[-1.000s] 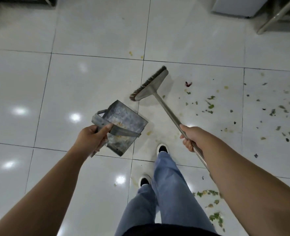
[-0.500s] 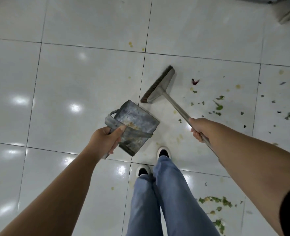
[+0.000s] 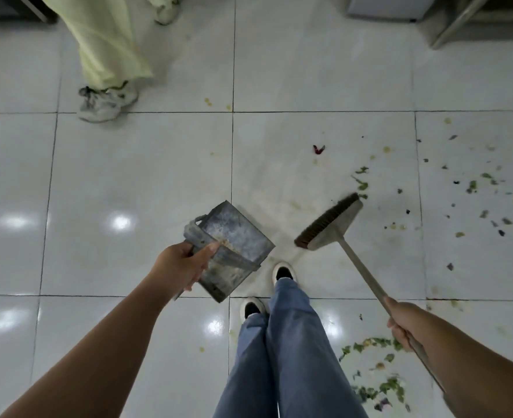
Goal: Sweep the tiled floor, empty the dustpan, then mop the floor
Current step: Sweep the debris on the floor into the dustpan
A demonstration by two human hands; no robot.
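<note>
Broom head has swung from frame centre toward right-side scraps; right hand wraps its handle, left hand clasps the dustpan, apparently off the floor. Sweeping unfinished.

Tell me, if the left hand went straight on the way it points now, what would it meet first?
Probably nothing beyond the dustpan that the left hand already grips; past it lies bare tiled floor.

The broom head has swung from beyond the dustpan to its right; a second person's leg has appeared beyond the dustpan.
</note>
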